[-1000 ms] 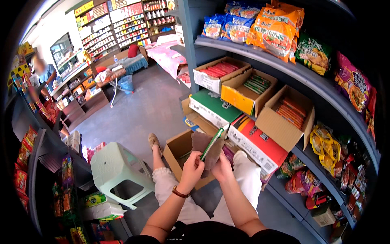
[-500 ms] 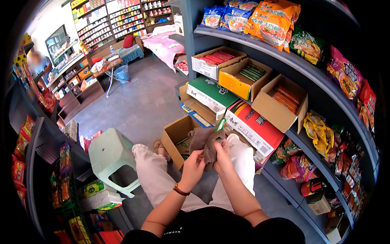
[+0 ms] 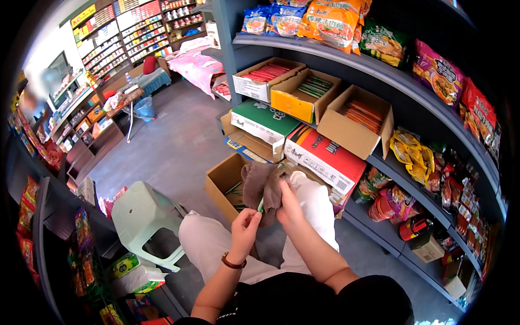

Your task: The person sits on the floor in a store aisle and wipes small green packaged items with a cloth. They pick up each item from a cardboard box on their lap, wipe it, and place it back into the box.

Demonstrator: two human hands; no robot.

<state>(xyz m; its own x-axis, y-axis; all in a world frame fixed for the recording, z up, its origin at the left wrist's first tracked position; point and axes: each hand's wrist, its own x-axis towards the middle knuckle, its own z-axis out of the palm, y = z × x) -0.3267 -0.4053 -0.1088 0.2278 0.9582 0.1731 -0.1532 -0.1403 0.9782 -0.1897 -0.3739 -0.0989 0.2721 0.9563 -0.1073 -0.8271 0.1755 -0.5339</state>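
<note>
I sit in a shop aisle with my knees in pale trousers below me. My right hand [image 3: 288, 204] grips a brown cloth [image 3: 262, 184] that wraps around a thin green packet [image 3: 262, 205], whose lower end shows below the cloth. My left hand [image 3: 245, 226], with a brown wristband, pinches that lower end of the green packet. Both hands are above my lap, just in front of an open cardboard box [image 3: 223, 179] on the floor that holds more green packets.
A grey shelf [image 3: 379, 70] on the right carries open cartons of red and green packets and snack bags. Closed green and red cartons [image 3: 319, 154] sit on the floor below. A pale green plastic stool [image 3: 142, 216] stands at my left. Further shelves line the back.
The green packet, earlier held up bare above the box, is now covered by the brown cloth. My hands have come lower and closer to my lap.
</note>
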